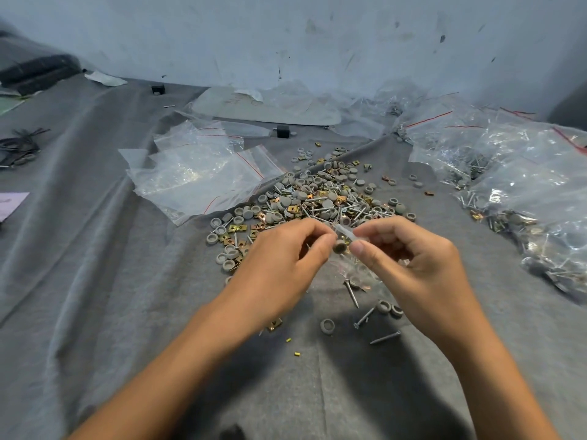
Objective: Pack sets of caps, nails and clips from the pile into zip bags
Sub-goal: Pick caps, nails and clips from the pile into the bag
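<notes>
Clear zip bag (351, 266) in fingertip pinch of left hand (279, 258) and right hand (422, 268)

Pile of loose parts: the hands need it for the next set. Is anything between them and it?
Nothing visible blocks it: the pile lies on the cloth just beyond the left hand and right hand, which both pinch a zip bag.

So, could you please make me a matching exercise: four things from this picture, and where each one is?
1. empty zip bags
2. filled bags
3. pile
4. small zip bag

A. pinched by left hand and right hand
B. far right on the cloth
C. left of the pile
D. just beyond the hands

Pairs: 1-C, 2-B, 3-D, 4-A.
</notes>
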Demonstrator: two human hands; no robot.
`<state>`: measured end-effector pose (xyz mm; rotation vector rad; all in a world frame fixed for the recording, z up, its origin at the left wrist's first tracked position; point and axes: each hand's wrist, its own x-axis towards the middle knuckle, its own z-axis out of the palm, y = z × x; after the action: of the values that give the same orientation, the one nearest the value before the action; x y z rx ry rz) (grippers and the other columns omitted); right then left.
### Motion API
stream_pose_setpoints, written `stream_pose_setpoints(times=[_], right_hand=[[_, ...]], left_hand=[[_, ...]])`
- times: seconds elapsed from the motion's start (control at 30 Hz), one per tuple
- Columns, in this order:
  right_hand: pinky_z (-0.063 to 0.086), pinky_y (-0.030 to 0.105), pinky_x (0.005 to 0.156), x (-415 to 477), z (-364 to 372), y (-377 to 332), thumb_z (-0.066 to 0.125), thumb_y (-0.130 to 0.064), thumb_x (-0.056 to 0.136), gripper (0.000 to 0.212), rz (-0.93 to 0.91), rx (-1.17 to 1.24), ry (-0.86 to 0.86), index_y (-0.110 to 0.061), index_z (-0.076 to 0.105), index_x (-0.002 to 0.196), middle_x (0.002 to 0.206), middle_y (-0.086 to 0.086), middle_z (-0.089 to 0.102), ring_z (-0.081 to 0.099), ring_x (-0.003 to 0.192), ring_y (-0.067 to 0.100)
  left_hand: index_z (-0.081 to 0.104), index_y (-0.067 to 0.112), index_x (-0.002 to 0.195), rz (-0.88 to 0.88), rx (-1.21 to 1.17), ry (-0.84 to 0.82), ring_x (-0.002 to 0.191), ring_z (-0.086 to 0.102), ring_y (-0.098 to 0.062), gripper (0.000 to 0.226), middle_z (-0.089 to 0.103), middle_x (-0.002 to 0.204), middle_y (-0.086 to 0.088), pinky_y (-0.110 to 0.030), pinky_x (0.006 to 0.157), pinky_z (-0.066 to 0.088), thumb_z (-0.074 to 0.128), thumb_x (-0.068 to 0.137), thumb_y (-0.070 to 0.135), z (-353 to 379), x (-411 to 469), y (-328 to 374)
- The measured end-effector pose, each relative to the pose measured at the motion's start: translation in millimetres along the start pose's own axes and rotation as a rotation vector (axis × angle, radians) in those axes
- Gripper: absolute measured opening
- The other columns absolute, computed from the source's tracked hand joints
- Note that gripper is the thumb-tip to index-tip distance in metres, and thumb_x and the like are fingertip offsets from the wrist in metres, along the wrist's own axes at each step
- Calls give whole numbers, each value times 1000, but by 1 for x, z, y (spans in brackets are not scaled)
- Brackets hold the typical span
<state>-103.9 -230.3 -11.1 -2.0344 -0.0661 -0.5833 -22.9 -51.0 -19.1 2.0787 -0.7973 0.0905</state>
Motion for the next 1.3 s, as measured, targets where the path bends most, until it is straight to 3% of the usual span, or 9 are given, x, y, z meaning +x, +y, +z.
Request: stream_pose_setpoints(times=[0.13,0.23,0.4,0.77,0.93,1.0,1.13,1.2,1.3], right_hand=[[56,37,66,-1,-1,0,78,-23,87,11,13,18,11,-24,74,97,83,-4,73,69,71,14],[56,36,64,-1,-1,0,78,-21,87,11,21,22,14,-23,75,98,83,-5,74,68,70,12],[52,25,63,0,-1,-2,78,-21,87,11,10,10,14,-23,75,97,81,-4,73,66,69,12],[56,35,67,-1,-2,-2,78,-21,88,11,8,9,22,-24,74,98,83,-4,73,68,73,17],[56,36,70,2,-7,1,78,-19,88,11,17,24,92,-26,75,96,83,-6,74,68,73,18],[56,42,71,3,-8,2,78,-19,88,11,20,25,121,-25,75,96,82,-5,75,68,74,25],[57,50,74,3,-10,4,77,-22,88,10,27,19,149,-22,76,98,83,-3,76,69,77,28],[57,49,73,3,-10,5,77,-24,88,9,32,25,138,-24,76,97,83,-4,75,69,77,27],[55,48,73,3,-11,5,75,-29,87,10,43,57,126,-26,75,96,84,-3,75,68,78,29]], left_hand=[[74,30,97,-58,-254,15,63,57,0,9,67,70,17,-25,60,47,66,97,27,-4,3,-1],[77,25,94,-126,-437,4,69,67,-10,12,75,79,2,-39,69,58,71,93,15,-9,4,4],[77,24,90,-141,-532,-31,72,67,-4,23,77,83,4,-19,67,55,72,87,1,-5,4,8],[68,31,102,-150,-560,-3,83,73,-14,28,73,95,2,-29,73,57,81,77,28,-1,5,6],[70,31,90,-44,-232,90,63,59,2,10,68,75,18,-13,61,44,77,87,26,-14,3,0],[71,30,88,18,-28,-21,63,57,6,5,67,73,22,-10,59,37,76,87,29,-16,-4,1],[70,30,101,99,311,-432,80,55,3,23,67,89,14,-25,75,46,69,86,48,-2,-19,3],[67,30,103,123,408,-484,91,55,-8,27,61,93,12,-33,83,49,66,86,52,2,-23,1],[66,30,98,146,399,-455,87,57,-7,20,63,90,12,-34,81,50,67,86,46,0,-22,-1]])
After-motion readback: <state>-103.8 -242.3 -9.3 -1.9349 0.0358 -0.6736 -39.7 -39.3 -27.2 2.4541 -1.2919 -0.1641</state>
